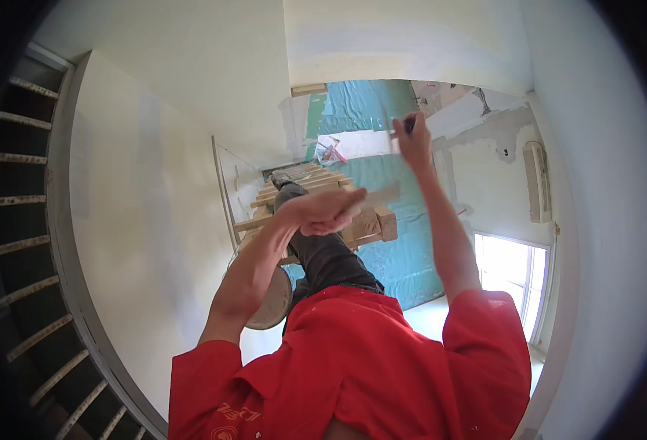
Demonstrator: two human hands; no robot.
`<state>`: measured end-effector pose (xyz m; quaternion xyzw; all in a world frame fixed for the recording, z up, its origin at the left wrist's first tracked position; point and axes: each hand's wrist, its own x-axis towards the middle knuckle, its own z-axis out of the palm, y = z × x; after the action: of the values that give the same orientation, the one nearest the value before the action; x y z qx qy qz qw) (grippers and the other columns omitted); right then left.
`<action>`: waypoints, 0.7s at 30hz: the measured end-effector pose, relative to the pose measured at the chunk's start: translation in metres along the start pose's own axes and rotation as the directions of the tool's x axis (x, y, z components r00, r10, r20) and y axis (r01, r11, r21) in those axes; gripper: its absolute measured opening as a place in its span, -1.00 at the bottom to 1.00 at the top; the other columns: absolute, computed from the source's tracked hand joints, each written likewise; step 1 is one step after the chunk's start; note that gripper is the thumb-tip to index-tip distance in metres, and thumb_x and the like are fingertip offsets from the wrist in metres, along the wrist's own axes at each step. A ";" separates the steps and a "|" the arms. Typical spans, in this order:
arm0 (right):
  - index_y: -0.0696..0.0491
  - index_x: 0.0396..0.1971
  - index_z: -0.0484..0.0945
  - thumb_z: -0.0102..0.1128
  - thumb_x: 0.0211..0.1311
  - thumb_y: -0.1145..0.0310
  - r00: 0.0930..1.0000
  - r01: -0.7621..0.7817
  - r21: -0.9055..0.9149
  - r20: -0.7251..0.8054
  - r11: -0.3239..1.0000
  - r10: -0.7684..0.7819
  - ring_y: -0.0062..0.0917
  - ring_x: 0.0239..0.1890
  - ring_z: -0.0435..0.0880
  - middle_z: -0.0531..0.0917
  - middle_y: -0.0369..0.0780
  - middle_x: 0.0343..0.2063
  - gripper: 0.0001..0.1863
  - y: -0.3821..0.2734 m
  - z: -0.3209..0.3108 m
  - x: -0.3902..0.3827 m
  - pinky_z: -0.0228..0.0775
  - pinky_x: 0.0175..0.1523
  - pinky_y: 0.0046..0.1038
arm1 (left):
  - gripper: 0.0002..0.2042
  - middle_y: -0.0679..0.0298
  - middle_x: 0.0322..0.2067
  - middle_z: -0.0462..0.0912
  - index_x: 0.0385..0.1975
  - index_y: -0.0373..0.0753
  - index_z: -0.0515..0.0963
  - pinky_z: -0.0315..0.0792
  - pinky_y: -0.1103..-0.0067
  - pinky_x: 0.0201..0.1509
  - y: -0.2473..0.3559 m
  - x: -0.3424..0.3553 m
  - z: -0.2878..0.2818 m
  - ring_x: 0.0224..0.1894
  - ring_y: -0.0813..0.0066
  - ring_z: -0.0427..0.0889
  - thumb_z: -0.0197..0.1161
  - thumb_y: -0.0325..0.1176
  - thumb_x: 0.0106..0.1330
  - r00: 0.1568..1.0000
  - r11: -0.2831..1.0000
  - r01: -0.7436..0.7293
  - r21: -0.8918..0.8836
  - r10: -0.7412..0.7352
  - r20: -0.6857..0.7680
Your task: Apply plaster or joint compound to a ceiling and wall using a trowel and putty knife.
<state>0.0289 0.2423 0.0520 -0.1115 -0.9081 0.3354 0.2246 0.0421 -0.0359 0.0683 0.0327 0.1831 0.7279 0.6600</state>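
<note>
My left hand [327, 210] is closed, held out over my leg, and a thin, flat, pale blade [384, 195] sticks out from its fingers to the right; motion blurs it. Further out and to the right, my right hand [414, 147] is raised and wrapped round a dark handle [410, 125]. The rest of that tool is too blurred or hidden to make out. The two hands are apart. Beyond them rises a whitish wall panel [411, 51] with smoothed, lighter patches.
I stand on wooden steps [250, 223], with a thick timber block [386, 221] at their right side. A round bucket [271, 304] hangs or stands by my leg. Teal sheeting [404, 257] covers the floor below. A barred frame [26, 202] lines the left; a window [510, 279] is lower right.
</note>
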 end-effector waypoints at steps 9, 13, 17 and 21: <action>0.01 -0.28 0.45 0.19 0.12 0.48 0.815 0.577 -0.233 0.234 0.783 -0.530 -0.36 -0.24 0.52 0.53 -0.30 -0.39 -0.83 -0.076 -0.092 0.050 0.34 -0.04 -0.36 | -0.59 0.46 -0.78 0.25 -0.59 -0.14 0.30 0.02 0.69 -0.81 0.022 -0.031 0.020 -0.83 0.70 0.12 0.06 -0.04 0.47 0.661 0.787 -0.337 0.517 0.589 -0.466; -0.04 -0.27 0.47 0.12 0.08 0.52 0.576 0.817 -0.340 0.437 0.465 -0.691 -0.44 -0.13 0.47 0.49 -0.34 -0.32 -0.80 -0.126 -0.111 0.063 0.27 0.06 -0.38 | -0.63 0.45 -0.80 0.26 -0.57 -0.19 0.35 0.10 0.65 -0.75 0.061 -0.032 0.041 -0.84 0.64 0.15 0.06 -0.11 0.45 0.659 0.546 -0.142 0.825 0.674 -0.333; -0.09 -0.28 0.48 0.12 0.06 0.46 0.340 0.939 -0.245 0.555 0.241 -0.760 -0.47 -0.09 0.45 0.48 -0.37 -0.27 -0.80 -0.145 -0.096 0.060 0.25 0.18 -0.35 | -0.64 0.43 -0.80 0.29 -0.61 -0.20 0.34 0.10 0.63 -0.75 0.107 -0.024 0.057 -0.84 0.63 0.17 0.07 -0.15 0.42 0.664 0.445 -0.118 0.888 0.700 -0.262; -0.12 -0.08 0.52 0.18 0.04 0.39 -0.109 0.987 -0.047 0.514 -0.155 -0.851 -0.46 0.02 0.45 0.51 -0.37 -0.15 -0.63 -0.141 -0.085 0.041 0.23 0.29 -0.22 | -0.60 0.24 -0.71 0.48 -0.55 -0.24 0.46 0.30 0.45 -0.65 0.143 -0.015 0.059 -0.74 0.36 0.42 -0.01 -0.06 0.43 0.427 0.154 0.061 0.986 0.889 -0.165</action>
<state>0.0265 0.1989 0.2159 0.5944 -0.7621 -0.1321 0.2202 -0.0747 -0.0458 0.1706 0.1436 0.7927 0.5868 0.0818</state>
